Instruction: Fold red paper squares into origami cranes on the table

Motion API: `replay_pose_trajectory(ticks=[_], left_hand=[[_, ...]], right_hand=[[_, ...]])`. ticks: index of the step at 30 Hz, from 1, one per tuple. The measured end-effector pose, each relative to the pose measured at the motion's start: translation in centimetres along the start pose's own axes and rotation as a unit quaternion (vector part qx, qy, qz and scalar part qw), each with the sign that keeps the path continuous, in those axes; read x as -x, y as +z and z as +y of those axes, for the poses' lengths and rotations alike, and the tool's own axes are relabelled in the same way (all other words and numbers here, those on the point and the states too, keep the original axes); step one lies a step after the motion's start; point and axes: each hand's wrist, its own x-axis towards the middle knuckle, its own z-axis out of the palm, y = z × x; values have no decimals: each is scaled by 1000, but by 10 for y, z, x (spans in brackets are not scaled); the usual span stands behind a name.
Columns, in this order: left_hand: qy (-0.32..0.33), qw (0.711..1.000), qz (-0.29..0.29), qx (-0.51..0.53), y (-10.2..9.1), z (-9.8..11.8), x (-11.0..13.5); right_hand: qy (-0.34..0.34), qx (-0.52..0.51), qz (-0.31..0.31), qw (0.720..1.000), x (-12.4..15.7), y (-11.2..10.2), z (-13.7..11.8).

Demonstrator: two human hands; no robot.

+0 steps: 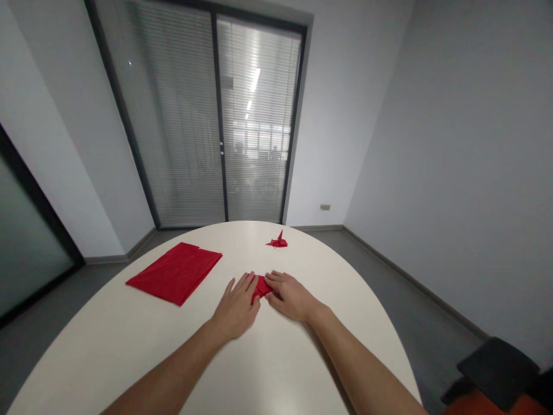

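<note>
The red folded paper [261,286] lies flat on the bench [129,346], between both hands. The left hand [237,309] rests on its edge with fingers slightly spread, and the right hand [290,295] presses down on the other side with flat fingers.

Left hand [235,308] and right hand [290,295] hide most of the paper [260,286].

One tabletop [129,346] carries three red paper things: one stack of sheets [175,278] at ten o'clock, one folded crane [277,241] at twelve, one part-folded piece [260,286] at centre. Two hands: left hand [235,308], right hand [290,295]. One dark chair [496,369] at four o'clock.
</note>
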Motion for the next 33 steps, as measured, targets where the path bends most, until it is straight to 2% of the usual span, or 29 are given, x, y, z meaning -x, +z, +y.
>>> replay_pose_trajectory(ticks=[3, 8, 17, 33], left_hand=[[0, 1000, 4, -5, 2, -1, 0], [9, 1000, 0, -9, 4, -2, 0], [19, 999, 34, 14, 10, -7, 0], [13, 999, 15, 40, 6, -5, -2]], right_hand=[[-44, -3, 30, 999, -1, 4, 2], [-68, -21, 44, 996, -1, 4, 3], [-38, -52, 57, 996, -2, 2, 0], [-23, -1, 58, 998, -5, 0, -4]])
